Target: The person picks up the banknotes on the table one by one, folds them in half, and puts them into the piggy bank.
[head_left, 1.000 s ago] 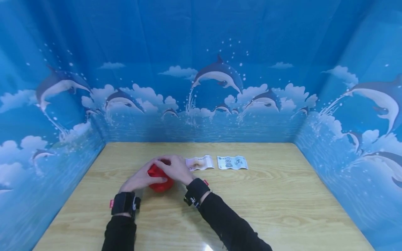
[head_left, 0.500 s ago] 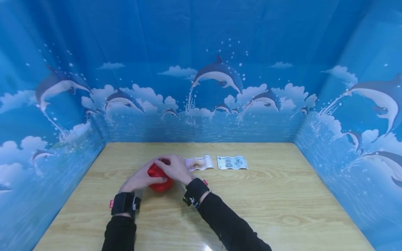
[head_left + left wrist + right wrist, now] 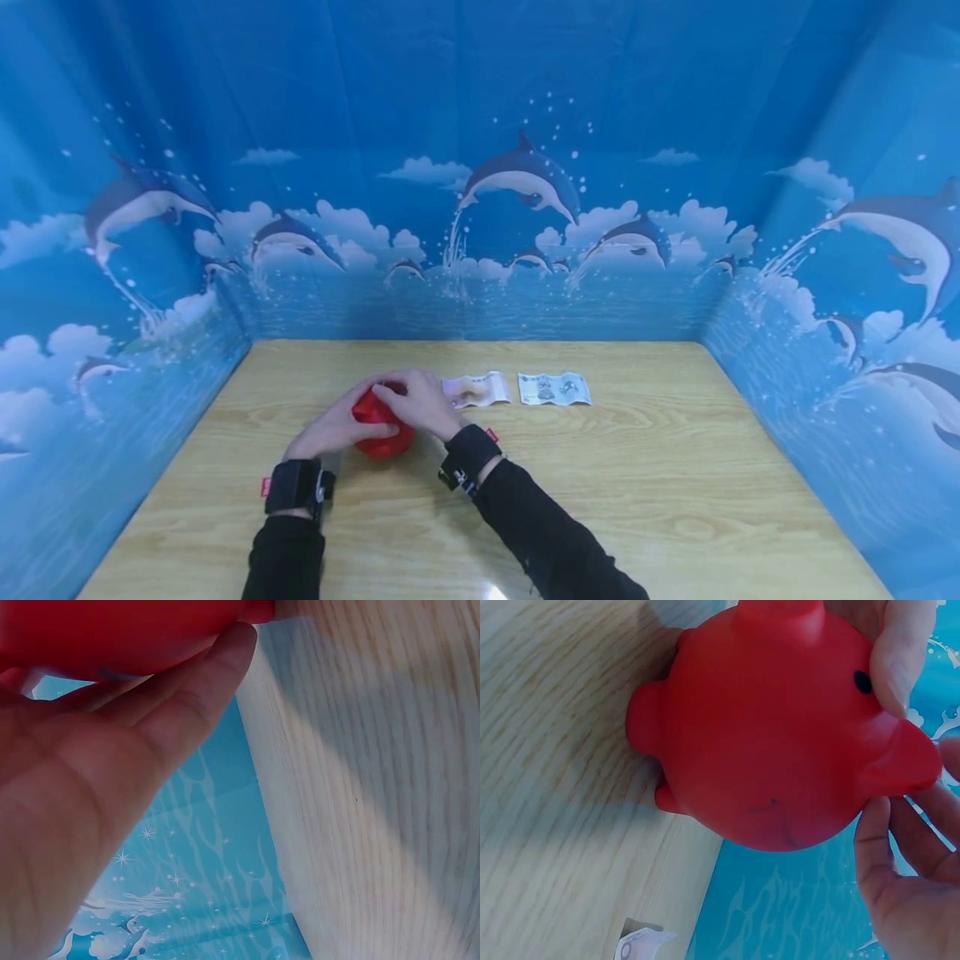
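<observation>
A red piggy bank (image 3: 386,442) stands on the table, partly covered by both hands. Its black eye, snout and ear show in the right wrist view, where the red body (image 3: 757,735) fills the middle. My left hand (image 3: 341,423) grips it from the left, thumb across the front; the left wrist view has this hand (image 3: 112,765) against the red underside. From the right my right hand (image 3: 427,404) reaches over the top. In the right wrist view the fingers of that hand (image 3: 915,877) curl around the ear. Whatever lies under the fingertips on top is hidden.
Two creased banknotes lie behind and right of the hands, a pinkish one (image 3: 477,389) and a bluish one (image 3: 555,388). The wooden table (image 3: 637,483) is enclosed by blue dolphin-print curtains (image 3: 480,300) at the back and sides.
</observation>
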Demonstrator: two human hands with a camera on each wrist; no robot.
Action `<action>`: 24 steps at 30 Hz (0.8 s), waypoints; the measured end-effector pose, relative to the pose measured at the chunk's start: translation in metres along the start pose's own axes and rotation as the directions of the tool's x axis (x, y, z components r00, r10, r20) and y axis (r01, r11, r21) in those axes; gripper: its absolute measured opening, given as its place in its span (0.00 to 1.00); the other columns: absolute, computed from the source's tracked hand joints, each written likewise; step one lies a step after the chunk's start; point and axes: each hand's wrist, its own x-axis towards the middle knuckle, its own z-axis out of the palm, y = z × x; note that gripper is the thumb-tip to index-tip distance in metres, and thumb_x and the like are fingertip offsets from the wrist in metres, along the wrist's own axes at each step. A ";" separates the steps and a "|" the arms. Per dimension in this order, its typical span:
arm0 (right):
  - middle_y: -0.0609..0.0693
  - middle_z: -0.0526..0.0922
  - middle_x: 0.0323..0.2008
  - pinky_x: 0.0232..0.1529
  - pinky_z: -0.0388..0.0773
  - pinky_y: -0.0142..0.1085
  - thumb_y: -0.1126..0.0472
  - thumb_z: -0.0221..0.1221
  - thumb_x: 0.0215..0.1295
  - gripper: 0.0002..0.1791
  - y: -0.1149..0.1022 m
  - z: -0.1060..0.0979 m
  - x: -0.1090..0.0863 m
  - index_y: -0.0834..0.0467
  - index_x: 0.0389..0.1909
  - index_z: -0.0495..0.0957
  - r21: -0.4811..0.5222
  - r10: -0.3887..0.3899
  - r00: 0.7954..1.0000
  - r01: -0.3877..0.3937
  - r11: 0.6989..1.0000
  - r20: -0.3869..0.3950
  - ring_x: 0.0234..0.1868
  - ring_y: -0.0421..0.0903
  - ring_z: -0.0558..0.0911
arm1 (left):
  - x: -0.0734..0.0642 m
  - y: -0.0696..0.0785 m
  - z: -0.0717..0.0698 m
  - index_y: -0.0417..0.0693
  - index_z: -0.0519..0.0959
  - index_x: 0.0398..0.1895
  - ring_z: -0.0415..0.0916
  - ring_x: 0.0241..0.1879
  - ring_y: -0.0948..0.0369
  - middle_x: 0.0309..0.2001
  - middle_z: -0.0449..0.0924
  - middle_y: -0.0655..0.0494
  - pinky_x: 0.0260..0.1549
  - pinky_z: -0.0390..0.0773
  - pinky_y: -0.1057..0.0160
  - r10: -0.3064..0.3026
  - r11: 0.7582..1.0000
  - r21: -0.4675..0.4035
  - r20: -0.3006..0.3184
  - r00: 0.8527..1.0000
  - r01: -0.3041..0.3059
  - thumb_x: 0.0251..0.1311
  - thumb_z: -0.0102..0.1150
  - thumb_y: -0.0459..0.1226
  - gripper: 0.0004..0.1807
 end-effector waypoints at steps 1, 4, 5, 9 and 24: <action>0.42 0.86 0.46 0.37 0.76 0.27 0.47 0.53 0.73 0.17 0.000 0.000 0.000 0.47 0.55 0.82 -0.001 0.003 1.000 -0.003 1.000 -0.002 0.40 0.32 0.80 | 0.000 0.000 0.000 0.65 0.57 0.73 0.65 0.64 0.49 0.67 0.67 0.54 0.56 0.76 0.47 -0.003 1.000 0.002 0.000 1.000 0.003 0.41 0.77 0.55 0.54; 0.42 0.86 0.46 0.36 0.76 0.27 0.48 0.54 0.72 0.17 0.000 0.002 0.001 0.48 0.55 0.82 0.005 0.014 1.000 -0.014 1.000 -0.011 0.40 0.32 0.80 | 0.000 0.001 0.000 0.66 0.57 0.72 0.65 0.63 0.49 0.67 0.67 0.54 0.57 0.76 0.47 -0.011 1.000 0.001 -0.002 1.000 0.011 0.42 0.76 0.55 0.53; 0.42 0.86 0.46 0.36 0.76 0.27 0.48 0.54 0.72 0.16 0.000 0.002 0.001 0.48 0.55 0.82 0.009 0.020 1.000 -0.020 1.000 -0.013 0.40 0.32 0.80 | 0.000 0.002 0.000 0.65 0.57 0.73 0.65 0.63 0.48 0.67 0.67 0.53 0.57 0.76 0.47 -0.006 1.000 0.002 0.000 1.000 0.006 0.43 0.76 0.55 0.53; 0.42 0.86 0.46 0.35 0.77 0.27 0.49 0.56 0.71 0.16 0.001 0.003 0.002 0.48 0.54 0.83 0.026 0.047 0.999 -0.046 0.999 -0.025 0.40 0.33 0.80 | 0.000 0.003 0.000 0.65 0.57 0.73 0.65 0.63 0.48 0.67 0.67 0.53 0.57 0.75 0.47 -0.008 1.000 -0.002 -0.001 1.000 0.008 0.44 0.75 0.54 0.52; 0.44 0.88 0.45 0.37 0.77 0.23 0.54 0.62 0.67 0.13 0.005 0.010 0.008 0.51 0.49 0.86 -0.029 0.028 0.993 -0.032 0.999 -0.116 0.44 0.35 0.83 | 0.000 0.002 -0.001 0.63 0.54 0.75 0.62 0.65 0.45 0.70 0.63 0.48 0.58 0.74 0.43 -0.037 0.998 0.047 -0.006 0.999 0.037 0.47 0.73 0.56 0.53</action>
